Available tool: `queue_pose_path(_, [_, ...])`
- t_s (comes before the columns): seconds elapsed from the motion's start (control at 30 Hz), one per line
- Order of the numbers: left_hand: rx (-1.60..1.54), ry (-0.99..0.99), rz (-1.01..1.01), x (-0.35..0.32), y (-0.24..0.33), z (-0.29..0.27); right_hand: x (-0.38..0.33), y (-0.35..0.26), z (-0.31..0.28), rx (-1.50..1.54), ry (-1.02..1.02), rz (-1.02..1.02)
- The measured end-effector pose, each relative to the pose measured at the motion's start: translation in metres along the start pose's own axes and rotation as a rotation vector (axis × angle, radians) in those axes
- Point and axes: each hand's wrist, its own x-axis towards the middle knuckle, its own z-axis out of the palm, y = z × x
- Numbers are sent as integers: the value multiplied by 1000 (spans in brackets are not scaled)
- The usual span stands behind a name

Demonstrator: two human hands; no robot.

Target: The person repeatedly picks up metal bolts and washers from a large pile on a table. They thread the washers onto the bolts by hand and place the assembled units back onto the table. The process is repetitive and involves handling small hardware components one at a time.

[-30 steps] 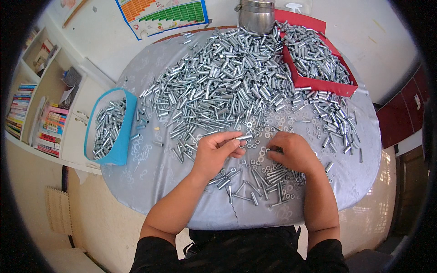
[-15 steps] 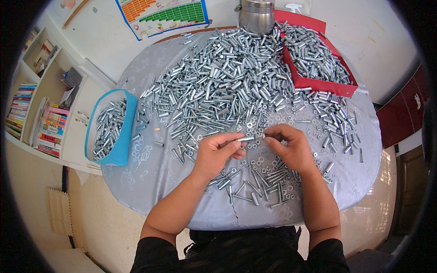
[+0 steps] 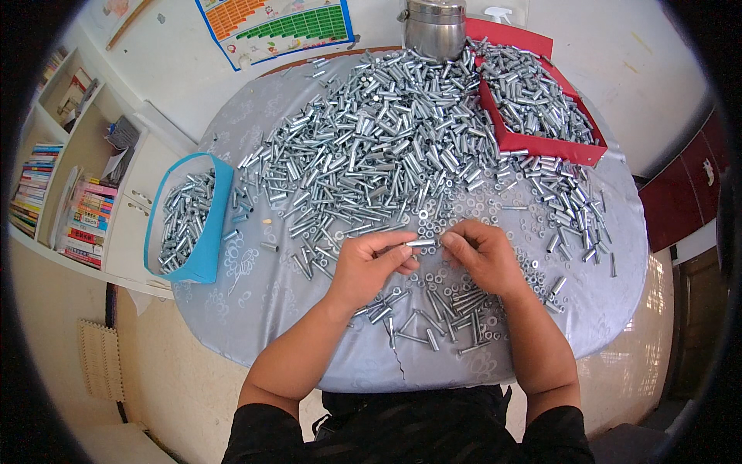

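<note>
Between thumb and fingers, my left hand [image 3: 365,269] grips a shiny metal sleeve [image 3: 421,243], held level and pointing right over the table. My right hand [image 3: 488,257] is pinched close to the sleeve's right end; whatever its fingertips hold is too small and covered to name. Loose nuts and washers [image 3: 481,203] lie just beyond both hands. On the near side, between my forearms, rests a small group of bolts and sleeves [image 3: 464,305]. A large heap of metal sleeves and bolts [image 3: 379,147] spreads over the far part of the table.
A blue box [image 3: 202,261] of metal pieces stands at the table's left edge. At the far right sits a red box [image 3: 550,148] filled with similar pieces, near a steel pot [image 3: 436,31]. Bookshelves [image 3: 85,185] stand left of the grey-clothed table [image 3: 270,332].
My right hand has come left and slightly down, its fingertips now close to the sleeve's end. My left hand keeps the sleeve and has dropped a little.
</note>
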Motion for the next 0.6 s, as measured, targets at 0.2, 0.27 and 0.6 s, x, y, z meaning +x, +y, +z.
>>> queue_pose_path(0.2, [-17, 9, -15, 0, 3, 1, 3, 5, 4, 35, 78, 50])
queue_pose_path(0.27, [-35, 16, -12, 1, 3, 0, 3, -1, 13, 153, 193, -167])
queue_pose_path(0.6, [-26, 8, -1, 0, 1, 1, 1, 4, 2, 52, 56, -112])
